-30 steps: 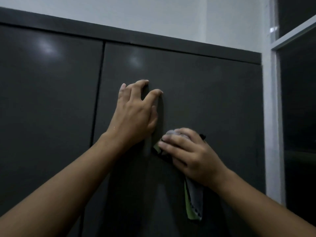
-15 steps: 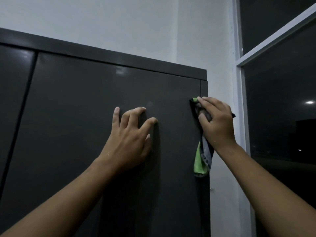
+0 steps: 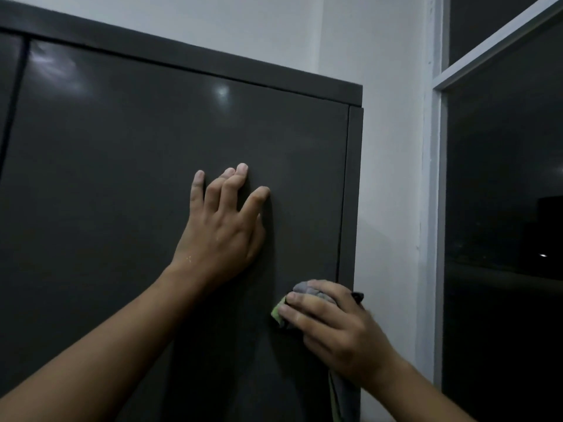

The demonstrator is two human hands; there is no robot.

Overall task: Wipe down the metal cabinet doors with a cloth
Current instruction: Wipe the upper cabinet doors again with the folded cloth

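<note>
A dark grey metal cabinet fills the left and middle of the head view. Its right door [image 3: 128, 184] faces me, and a sliver of the left door [image 3: 7, 86] shows at the far left. My left hand [image 3: 221, 236] presses on the right door with spread, slightly bent fingers. Lower right, my right hand [image 3: 332, 325] holds a grey and green cloth [image 3: 301, 292] bunched against the door near its right edge. A tail of the cloth [image 3: 341, 397] hangs below my wrist. Most of the cloth is hidden under the hand.
A white wall [image 3: 390, 147] stands right of the cabinet. Beyond it, a white window frame [image 3: 435, 208] holds dark glass [image 3: 502, 208]. The cabinet's top rim [image 3: 213, 65] runs just below the pale wall above.
My right hand has carried the cloth down the door's right edge, from near the top corner to below my left hand. The left hand stays pressed on the door. The view shifted slightly.
</note>
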